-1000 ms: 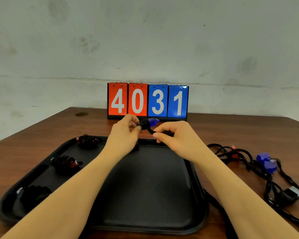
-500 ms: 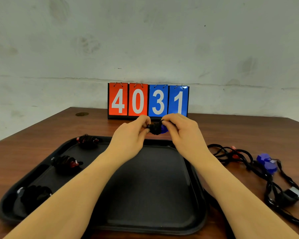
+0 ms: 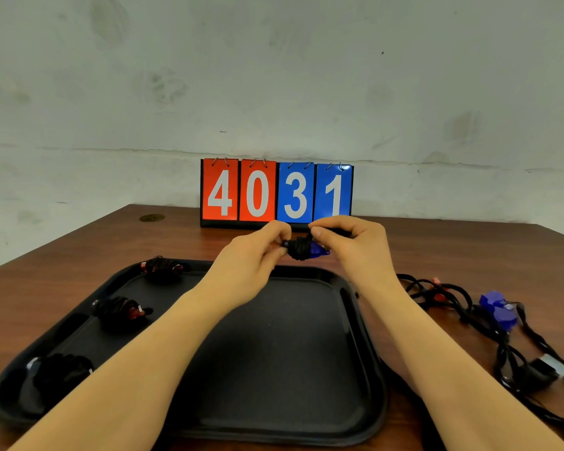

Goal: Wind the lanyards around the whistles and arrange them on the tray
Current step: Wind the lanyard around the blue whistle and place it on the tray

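A blue whistle [image 3: 316,250] with black lanyard wound round its middle hangs in the air above the far edge of the black tray [image 3: 274,353]. My left hand [image 3: 251,262] pinches its left end. My right hand [image 3: 355,245] pinches the lanyard end at the top of the winding. Three wound whistles lie along the tray's left side: one at the far corner [image 3: 163,268], one in the middle [image 3: 121,312], one near the front [image 3: 61,372].
Right of the tray lies a tangle of black lanyards [image 3: 463,304] with a blue whistle [image 3: 498,309], a red piece [image 3: 437,284] and a black whistle [image 3: 547,372]. A flip scoreboard [image 3: 275,193] reading 4031 stands at the table's back.
My right hand brought the lanyard end up over the whistle and now pinches it on top. The loose strand seen a second ago is wound on. The whistle's blue body shows again.
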